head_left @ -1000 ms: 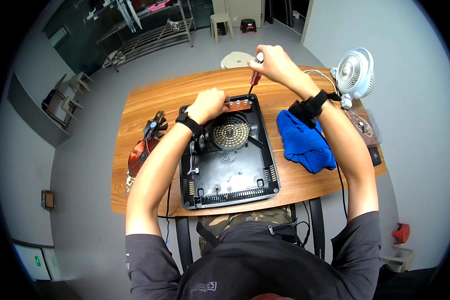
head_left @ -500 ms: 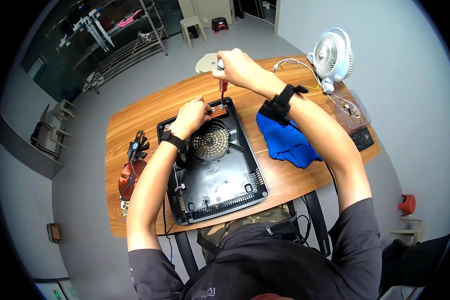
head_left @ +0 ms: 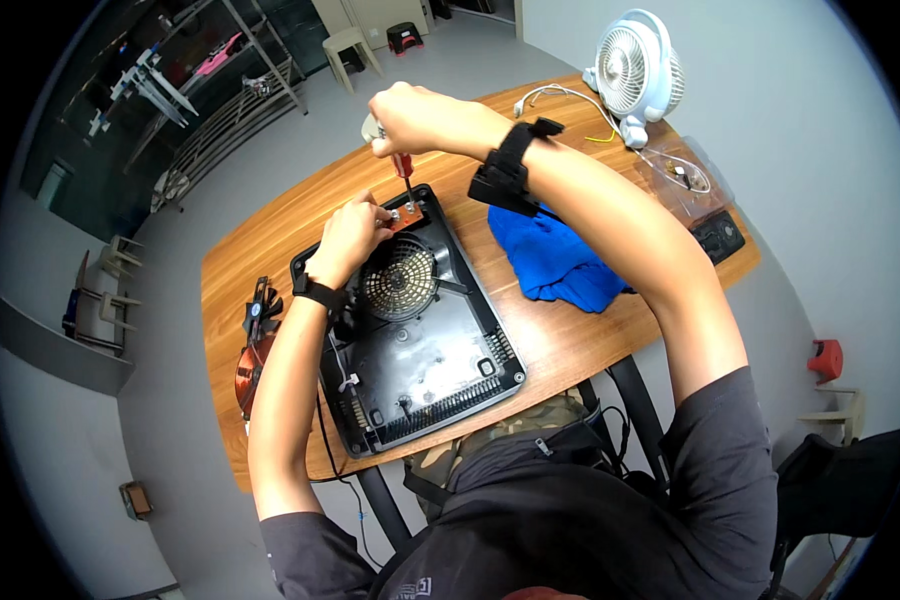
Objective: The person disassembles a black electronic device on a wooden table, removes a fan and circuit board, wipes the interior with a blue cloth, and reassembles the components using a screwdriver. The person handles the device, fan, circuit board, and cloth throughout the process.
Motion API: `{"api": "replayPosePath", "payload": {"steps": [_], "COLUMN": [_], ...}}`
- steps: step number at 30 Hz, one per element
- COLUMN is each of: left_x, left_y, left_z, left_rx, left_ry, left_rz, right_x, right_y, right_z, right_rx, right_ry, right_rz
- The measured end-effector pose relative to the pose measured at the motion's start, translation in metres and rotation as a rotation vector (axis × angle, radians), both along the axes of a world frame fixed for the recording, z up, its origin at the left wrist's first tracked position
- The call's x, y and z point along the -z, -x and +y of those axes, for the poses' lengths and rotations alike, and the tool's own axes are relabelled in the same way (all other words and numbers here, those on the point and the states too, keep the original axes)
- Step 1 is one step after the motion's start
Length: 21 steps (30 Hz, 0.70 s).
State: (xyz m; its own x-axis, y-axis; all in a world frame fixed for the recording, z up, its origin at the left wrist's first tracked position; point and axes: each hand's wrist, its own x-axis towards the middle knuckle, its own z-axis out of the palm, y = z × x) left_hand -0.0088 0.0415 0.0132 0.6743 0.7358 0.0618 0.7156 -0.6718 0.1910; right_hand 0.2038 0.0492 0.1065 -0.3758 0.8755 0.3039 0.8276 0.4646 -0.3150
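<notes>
An opened black appliance housing (head_left: pixel 420 352) lies on the table, with a round vent grille (head_left: pixel 399 278) in its floor. A narrow orange-brown circuit board (head_left: pixel 407 216) sits along its far edge. My left hand (head_left: pixel 351 238) has its fingers curled onto the left part of this board; the fingertips are partly hidden. Above the board's right end, my right hand (head_left: pixel 410 120) is closed around the handle of a red screwdriver (head_left: pixel 402 166). The screwdriver stands nearly upright, its shaft reaching down to the board.
A blue cloth (head_left: pixel 552 258) lies right of the housing. A white fan (head_left: pixel 634 75) with its cable stands at the table's far right, near a clear plastic tray (head_left: pixel 682 180). On the left are a small black fan (head_left: pixel 262 308) and a copper coil (head_left: pixel 253 372).
The whole view has shifted, so the table and housing appear further left and turned slightly. Both hands keep their places at the board, the screwdriver still in the right one.
</notes>
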Motion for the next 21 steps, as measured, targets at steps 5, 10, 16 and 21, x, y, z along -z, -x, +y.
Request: {"api": "replayPosePath", "payload": {"steps": [5, 10, 16, 21], "left_x": [-0.003, 0.0, 0.001, -0.003], "left_y": [-0.003, -0.002, 0.0, -0.003], "left_z": [-0.001, 0.0, 0.002, 0.0], "left_rx": [0.017, 0.007, 0.014, 0.012], "left_ry": [-0.001, -0.01, -0.013, 0.0], "left_rz": [0.016, -0.009, 0.005, -0.006], "right_x": [-0.01, -0.026, -0.024, -0.027], "right_y": [0.007, 0.015, 0.017, 0.022], "right_z": [0.002, -0.001, 0.002, -0.001], "right_rx": [0.091, 0.125, 0.08, 0.034], "right_ry": [0.07, 0.093, 0.053, 0.123], "right_rz": [-0.14, -0.268, -0.289, -0.27]}}
